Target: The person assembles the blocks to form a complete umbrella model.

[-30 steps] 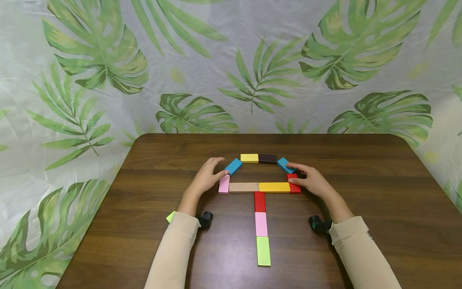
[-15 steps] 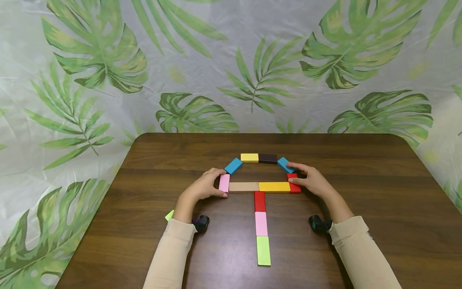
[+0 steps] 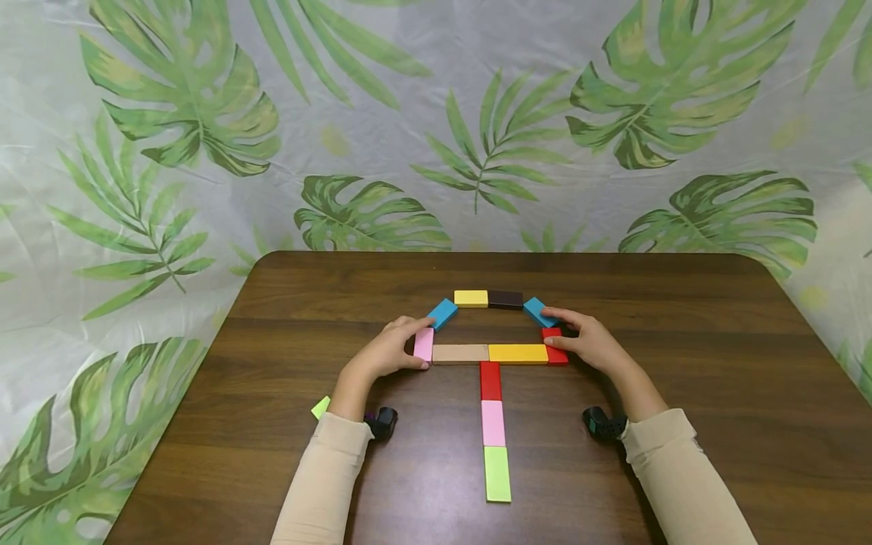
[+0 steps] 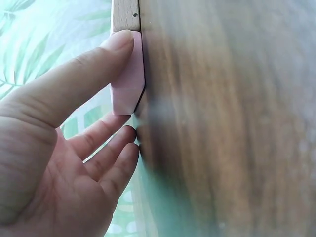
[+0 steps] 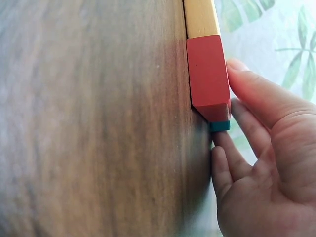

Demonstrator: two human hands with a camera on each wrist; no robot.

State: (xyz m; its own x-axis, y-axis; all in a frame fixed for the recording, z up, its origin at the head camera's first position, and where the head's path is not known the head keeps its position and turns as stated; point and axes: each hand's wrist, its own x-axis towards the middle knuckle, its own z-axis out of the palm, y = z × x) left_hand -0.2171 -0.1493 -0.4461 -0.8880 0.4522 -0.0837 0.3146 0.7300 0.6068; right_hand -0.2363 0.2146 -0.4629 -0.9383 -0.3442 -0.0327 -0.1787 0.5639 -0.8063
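My left hand (image 3: pixel 384 350) curves along the outer side of a pink block (image 3: pixel 424 344). Its thumb (image 4: pixel 118 42) lies against the pink block's near end, while the index fingertip reaches the lower corner of a blue block (image 3: pixel 443 312). On the other side, my right hand (image 3: pixel 593 341) touches two blocks with extended fingers. Its thumb rests on a red block (image 3: pixel 557 354), and its index finger is on a second blue block (image 3: pixel 536 307). In the right wrist view the red block (image 5: pixel 208 71) stands beside the thumb, with the other fingers beyond it.
A yellow block (image 3: pixel 471 299) and a black block (image 3: pixel 506 300) top the arch. A tan block (image 3: pixel 460 353) and an orange-yellow block (image 3: pixel 518 353) form its base. Below runs a column of red (image 3: pixel 490 381), pink (image 3: pixel 493 423) and green (image 3: pixel 497 474) blocks. Another green piece (image 3: pixel 321 407) lies by the left wrist.
My left hand drew nearer, bringing its thumb to the pink block's near end. Its index finger then moved onto the left blue block, which shifted slightly right. My right hand stayed put.
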